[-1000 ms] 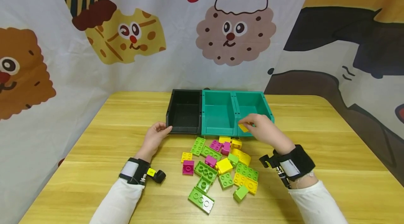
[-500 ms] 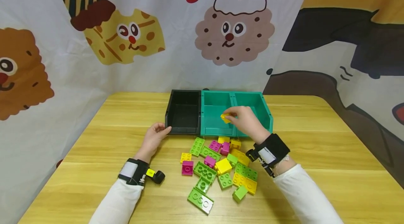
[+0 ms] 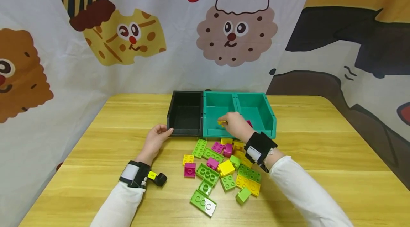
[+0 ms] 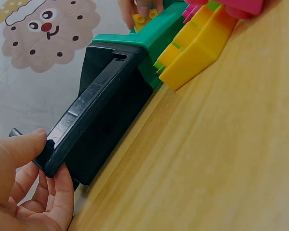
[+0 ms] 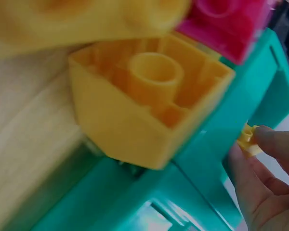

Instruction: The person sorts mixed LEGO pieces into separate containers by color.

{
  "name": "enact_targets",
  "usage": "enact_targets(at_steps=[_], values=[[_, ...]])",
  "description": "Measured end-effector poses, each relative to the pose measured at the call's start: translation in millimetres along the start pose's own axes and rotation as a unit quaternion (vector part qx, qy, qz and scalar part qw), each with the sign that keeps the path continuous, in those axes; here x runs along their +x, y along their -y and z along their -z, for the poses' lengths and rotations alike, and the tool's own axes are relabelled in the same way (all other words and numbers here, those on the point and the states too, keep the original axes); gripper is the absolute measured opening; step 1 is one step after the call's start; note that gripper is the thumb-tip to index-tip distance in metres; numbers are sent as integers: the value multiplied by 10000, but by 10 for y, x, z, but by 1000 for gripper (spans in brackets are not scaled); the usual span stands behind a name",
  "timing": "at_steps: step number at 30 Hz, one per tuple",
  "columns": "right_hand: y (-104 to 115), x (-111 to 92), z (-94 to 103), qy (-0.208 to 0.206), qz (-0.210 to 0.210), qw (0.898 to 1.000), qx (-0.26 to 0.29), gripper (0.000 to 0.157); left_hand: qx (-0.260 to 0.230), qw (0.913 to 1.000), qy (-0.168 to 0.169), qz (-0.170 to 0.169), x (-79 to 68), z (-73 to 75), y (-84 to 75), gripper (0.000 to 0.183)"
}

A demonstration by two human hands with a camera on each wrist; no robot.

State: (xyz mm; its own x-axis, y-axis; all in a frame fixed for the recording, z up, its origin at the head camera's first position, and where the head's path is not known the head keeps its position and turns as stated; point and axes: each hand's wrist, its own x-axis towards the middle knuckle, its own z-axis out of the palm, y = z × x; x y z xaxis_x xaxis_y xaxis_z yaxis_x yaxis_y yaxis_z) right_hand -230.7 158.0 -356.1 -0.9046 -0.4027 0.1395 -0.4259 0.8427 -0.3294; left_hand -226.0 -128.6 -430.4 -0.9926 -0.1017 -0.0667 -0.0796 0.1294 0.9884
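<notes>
My left hand (image 3: 156, 140) pinches the front left corner of the black bin (image 3: 187, 132), thumb over the rim and fingers curled below, as the left wrist view shows. Over the front of the middle teal bin (image 3: 209, 133) is my right hand (image 3: 236, 125), holding a small yellow toy brick (image 3: 221, 122) between thumb and fingers. Studs on that yellow brick (image 4: 145, 19) show in the left wrist view. Inside the right teal bin (image 3: 271, 127), part of a magenta brick (image 3: 249, 123) is visible beside my right wrist. The black bin stands left of the two joined teal ones.
Loose green, yellow and magenta bricks lie in front of the bins, among them a green plate (image 3: 203, 203), a yellow brick (image 3: 226, 167) and a magenta brick (image 3: 189, 170). My right wrist strap (image 3: 261, 148) covers part of the pile. A patterned cloth (image 3: 179, 70) hangs behind the table.
My right hand has moved left with the yellow brick, from the right teal bin to the middle one, and lowered slightly. The magenta brick in the right bin now shows. My left hand stays put.
</notes>
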Motion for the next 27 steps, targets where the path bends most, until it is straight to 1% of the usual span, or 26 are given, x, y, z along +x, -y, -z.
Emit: enact_targets(at_steps=[5, 9, 12, 16, 18, 21, 24, 27], values=[[-6, 26, -46, 356, -228, 9991, 37, 26, -7, 10000, 10, 16, -8, 10, -5, 23], [26, 57, -58, 781, -417, 9960, 112, 34, 20, 10000, -8, 10, -6, 9, -3, 24], [45, 74, -74, 1125, -513, 9923, 39, 40, -16, 10000, -3, 0, -1, 2, -1, 23], [58, 80, -91, 1361, -663, 9884, -142, 46, -62, 10000, 37, 11, 3, -5, -2, 22], [69, 82, -88, 1441, -692, 9870, -179, 48, -67, 10000, 38, 17, 5, -6, -3, 22], [92, 84, -83, 1715, -633, 9827, -292, 53, -64, 10000, 24, 6, 10, -3, -1, 22], [105, 82, -87, 2063, -651, 9759, -273, 58, -47, 10000, 1, -13, 12, -2, -1, 21], [104, 81, -96, 2190, -703, 9731, -162, 58, -12, 10000, -13, -2, 12, 1, 0, 22]])
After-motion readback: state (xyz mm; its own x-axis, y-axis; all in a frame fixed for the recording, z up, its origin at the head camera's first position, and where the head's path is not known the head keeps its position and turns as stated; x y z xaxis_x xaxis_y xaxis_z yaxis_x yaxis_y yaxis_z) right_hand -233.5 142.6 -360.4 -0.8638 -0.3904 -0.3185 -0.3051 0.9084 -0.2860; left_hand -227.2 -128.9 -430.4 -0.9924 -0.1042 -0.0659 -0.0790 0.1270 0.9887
